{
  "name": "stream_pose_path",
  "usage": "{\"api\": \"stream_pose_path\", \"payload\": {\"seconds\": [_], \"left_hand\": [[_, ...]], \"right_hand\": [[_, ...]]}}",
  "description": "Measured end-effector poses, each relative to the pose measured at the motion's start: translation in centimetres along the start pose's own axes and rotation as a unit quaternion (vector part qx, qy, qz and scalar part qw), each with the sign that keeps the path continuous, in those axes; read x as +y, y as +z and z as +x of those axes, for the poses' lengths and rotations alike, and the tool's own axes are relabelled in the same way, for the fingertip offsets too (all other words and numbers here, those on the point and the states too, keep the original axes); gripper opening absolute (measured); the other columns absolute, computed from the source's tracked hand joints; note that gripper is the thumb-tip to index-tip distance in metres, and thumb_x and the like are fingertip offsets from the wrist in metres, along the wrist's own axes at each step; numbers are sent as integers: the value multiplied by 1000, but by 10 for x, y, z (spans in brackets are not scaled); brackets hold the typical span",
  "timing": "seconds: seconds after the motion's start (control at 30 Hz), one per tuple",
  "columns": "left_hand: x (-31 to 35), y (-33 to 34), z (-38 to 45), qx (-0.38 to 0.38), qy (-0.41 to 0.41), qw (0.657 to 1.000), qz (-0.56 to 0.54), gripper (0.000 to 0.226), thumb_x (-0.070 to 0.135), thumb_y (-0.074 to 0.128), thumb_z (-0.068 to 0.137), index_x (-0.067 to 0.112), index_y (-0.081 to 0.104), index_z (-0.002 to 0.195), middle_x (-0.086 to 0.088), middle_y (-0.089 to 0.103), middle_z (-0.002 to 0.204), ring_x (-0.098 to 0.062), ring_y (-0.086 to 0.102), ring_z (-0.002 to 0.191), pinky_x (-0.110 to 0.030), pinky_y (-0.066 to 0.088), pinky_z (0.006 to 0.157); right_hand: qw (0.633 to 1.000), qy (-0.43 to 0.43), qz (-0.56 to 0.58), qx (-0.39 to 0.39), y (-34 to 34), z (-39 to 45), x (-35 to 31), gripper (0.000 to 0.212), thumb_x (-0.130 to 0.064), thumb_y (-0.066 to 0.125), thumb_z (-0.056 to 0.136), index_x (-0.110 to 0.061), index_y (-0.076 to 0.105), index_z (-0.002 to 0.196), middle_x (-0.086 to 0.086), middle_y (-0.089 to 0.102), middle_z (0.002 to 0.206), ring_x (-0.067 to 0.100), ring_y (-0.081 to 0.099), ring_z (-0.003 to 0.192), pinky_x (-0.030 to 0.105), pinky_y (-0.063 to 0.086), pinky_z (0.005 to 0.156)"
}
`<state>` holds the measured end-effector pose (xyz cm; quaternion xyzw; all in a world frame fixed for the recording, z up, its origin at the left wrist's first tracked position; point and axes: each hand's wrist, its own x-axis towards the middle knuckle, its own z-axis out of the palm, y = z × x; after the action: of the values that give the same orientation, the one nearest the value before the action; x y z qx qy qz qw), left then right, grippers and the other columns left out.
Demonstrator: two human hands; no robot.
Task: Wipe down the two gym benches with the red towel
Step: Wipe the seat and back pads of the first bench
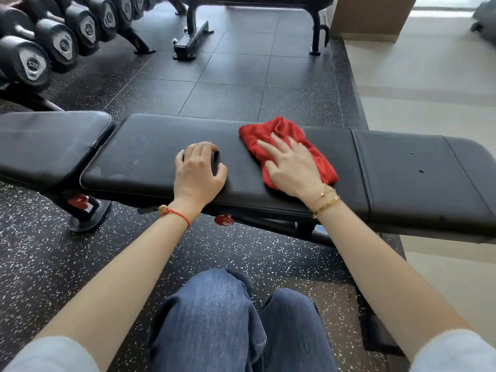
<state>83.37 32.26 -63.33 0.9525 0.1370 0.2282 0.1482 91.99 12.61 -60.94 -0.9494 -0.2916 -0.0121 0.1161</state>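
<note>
1. Pressing flat, the right hand lies with straight fingers on the red towel, pinning it to the middle pad of the near bench, probably so the cloth drags with the palm instead of bunching.
2. The left hand rests on the bare pad just beside the towel, fingers curled under, holding nothing; it seems to brace the body.
3. Head view count: one towel, two hands, and two benches, the second bench well apart across the floor and untouched.
4. A row of dumbbells sits on a rack at the far left.
</note>
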Motion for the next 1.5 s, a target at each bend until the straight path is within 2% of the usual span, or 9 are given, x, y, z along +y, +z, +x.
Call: {"api": "stream_pose_path", "payload": {"seconds": [0.17,0.37,0.5,0.73,0.87,1.07,1.23,1.4,1.5], "left_hand": [[-5,-4,4,-23,18,1000,4,42,30,59,86,17,57,126,-1,55,136,-25,43,132,-44,31,110],[-25,-13,6,-58,86,993,64,53,48,45,90,22,55,135,3,55,141,-23,44,133,-47,31,113],[-27,-10,6,-54,93,993,50,52,46,44,90,21,57,134,2,55,139,-23,44,132,-46,34,111],[-28,-10,5,-28,85,996,23,48,41,47,87,22,61,130,3,58,136,-22,47,129,-46,36,108],[-29,-11,4,-33,85,996,23,48,40,48,88,24,60,131,5,58,137,-21,47,130,-44,35,109],[-29,-11,4,-35,83,996,16,48,39,48,89,22,59,132,4,57,137,-21,47,131,-46,35,110],[-29,-11,4,-35,82,996,13,48,40,48,89,22,59,132,4,58,137,-20,47,130,-46,36,110],[-29,-10,4,-32,83,996,12,48,40,48,89,22,59,132,3,58,137,-21,48,129,-46,37,110],[-29,-9,4,-33,83,996,23,48,40,48,89,21,58,133,3,57,138,-21,47,130,-45,36,111]], "right_hand": [[999,-37,1,5,-3,-45,19,50,-37,44,98,-43,35,147,-8,27,160,24,22,149,40,17,121],[996,88,-9,20,-16,-14,69,50,-36,42,98,-39,36,148,-4,27,161,24,24,148,45,17,121],[990,143,-5,9,-14,20,54,51,-37,39,98,-39,34,149,-3,23,162,30,22,147,45,14,121],[1000,-29,-3,6,4,-16,-16,52,-37,42,96,-41,35,148,-7,27,160,27,24,147,39,17,120],[999,-49,-3,11,1,-56,6,51,-39,42,97,-43,35,147,-10,29,159,22,23,148,40,18,121],[996,79,-35,22,-15,-24,78,50,-35,41,99,-37,36,148,-3,28,160,24,25,148,40,16,121],[983,181,-1,-4,-19,24,73,53,-37,37,98,-38,30,150,-1,19,163,33,18,148,46,13,121],[994,96,-34,35,-11,-33,55,52,-36,43,97,-38,36,148,-1,28,160,33,29,144,44,21,119],[998,56,-10,28,-9,-55,58,52,-37,45,97,-40,36,147,-4,29,159,30,26,146,44,20,120]]}}
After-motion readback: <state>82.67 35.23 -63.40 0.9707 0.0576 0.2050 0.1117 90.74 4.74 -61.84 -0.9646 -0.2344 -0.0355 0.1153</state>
